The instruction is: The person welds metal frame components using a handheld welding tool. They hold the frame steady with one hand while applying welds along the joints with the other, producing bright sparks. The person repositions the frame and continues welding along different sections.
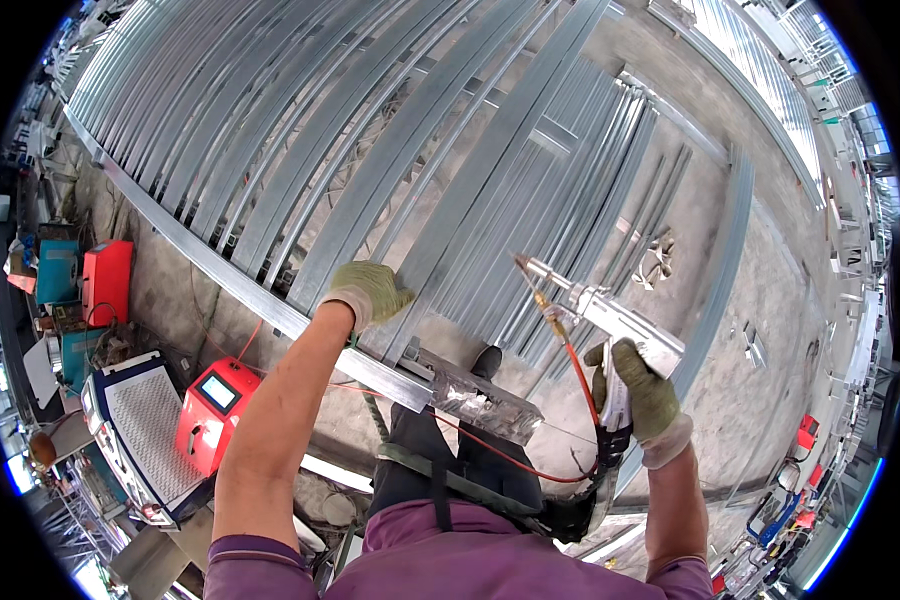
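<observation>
My right hand [642,392], in a green glove, is wrapped round the grip of a silver handheld welding gun [625,330]. The gun's narrow nozzle points up and left, over the metal bars. A red hose [576,372] runs along it and hangs down toward my waist. On the left, my gloved left hand [370,292] is closed over the near end of a flat grey metal bar [415,160], close to the crosswise front rail [210,268]. Its fingertips curl down and are partly hidden. By the rail's right end sits a shiny metal block [482,400], above my legs.
Many long parallel bars fan away at the upper left. Stacked profiles [560,210] lie on the concrete floor to their right, with a long bar [727,250] further right. A red machine with a screen [218,405] stands at the lower left, near another red box [107,283].
</observation>
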`<state>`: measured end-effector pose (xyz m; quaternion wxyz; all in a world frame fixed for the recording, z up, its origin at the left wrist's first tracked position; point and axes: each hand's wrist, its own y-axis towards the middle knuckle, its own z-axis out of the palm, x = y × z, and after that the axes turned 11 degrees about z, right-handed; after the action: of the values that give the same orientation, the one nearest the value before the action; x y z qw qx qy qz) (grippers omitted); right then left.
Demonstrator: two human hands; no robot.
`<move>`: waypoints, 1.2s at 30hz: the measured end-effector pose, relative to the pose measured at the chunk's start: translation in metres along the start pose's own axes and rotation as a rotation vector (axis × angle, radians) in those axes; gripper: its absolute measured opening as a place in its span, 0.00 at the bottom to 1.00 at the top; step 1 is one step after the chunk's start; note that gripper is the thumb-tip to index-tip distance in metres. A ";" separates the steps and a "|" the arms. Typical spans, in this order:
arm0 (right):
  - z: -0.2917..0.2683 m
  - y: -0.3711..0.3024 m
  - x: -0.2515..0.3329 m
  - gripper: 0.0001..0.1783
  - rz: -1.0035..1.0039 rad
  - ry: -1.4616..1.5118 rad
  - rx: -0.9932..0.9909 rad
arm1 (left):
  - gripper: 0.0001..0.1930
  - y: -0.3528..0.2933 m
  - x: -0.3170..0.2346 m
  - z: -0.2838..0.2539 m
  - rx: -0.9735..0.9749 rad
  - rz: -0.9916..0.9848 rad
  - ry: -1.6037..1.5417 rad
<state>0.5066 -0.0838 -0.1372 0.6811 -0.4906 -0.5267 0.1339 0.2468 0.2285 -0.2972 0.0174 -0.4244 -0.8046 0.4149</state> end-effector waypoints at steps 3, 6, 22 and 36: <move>-0.001 0.010 -0.019 0.26 0.025 -0.043 0.018 | 0.36 -0.003 -0.001 0.001 -0.053 0.015 -0.008; 0.000 0.018 -0.022 0.17 0.120 0.038 0.096 | 0.37 -0.003 -0.006 0.004 -0.033 -0.052 -0.043; -0.029 0.020 -0.048 0.15 0.083 0.105 0.056 | 0.69 -0.033 -0.068 0.108 -0.389 -0.219 0.181; -0.028 0.003 -0.044 0.16 0.069 0.129 0.033 | 0.51 -0.042 -0.016 0.114 -0.658 0.040 0.043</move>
<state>0.5139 -0.1278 -0.1646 0.7166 -0.5046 -0.4624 0.1341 0.1854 0.1308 -0.3376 -0.1120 -0.4317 -0.8864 0.1238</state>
